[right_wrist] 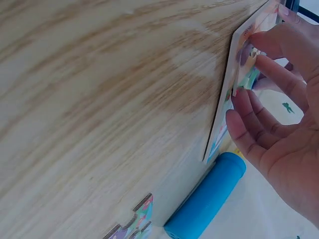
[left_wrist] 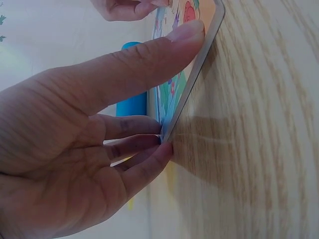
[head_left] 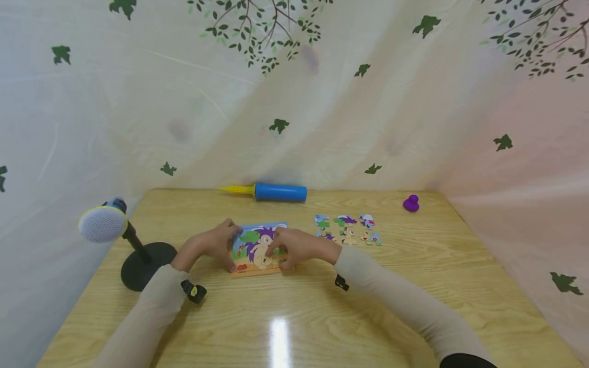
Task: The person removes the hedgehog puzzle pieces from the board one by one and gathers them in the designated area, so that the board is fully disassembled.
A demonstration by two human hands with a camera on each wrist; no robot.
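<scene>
A flat picture puzzle board (head_left: pixel 257 272) with a purple-haired cartoon animal lies on the wooden table. My left hand (head_left: pixel 212 246) grips its left side, thumb (left_wrist: pixel 187 37) over the front edge and fingertips round the far corner. Over the board's right half, my right hand (head_left: pixel 300 246) pinches a small puzzle piece (right_wrist: pixel 246 56) between thumb and index finger, close against the picture. The other right fingers reach the board's surface near its right edge. Most of that piece is hidden by the fingers.
Several loose puzzle pieces (head_left: pixel 348 236) lie in two rows right of the board. Behind stands a blue and yellow hand pump (head_left: pixel 280 192) on its side. A purple knob-like object (head_left: pixel 411 203) sits back right; a microphone-shaped object (head_left: pixel 103 225) on a black round base (head_left: pixel 147 271) stands left.
</scene>
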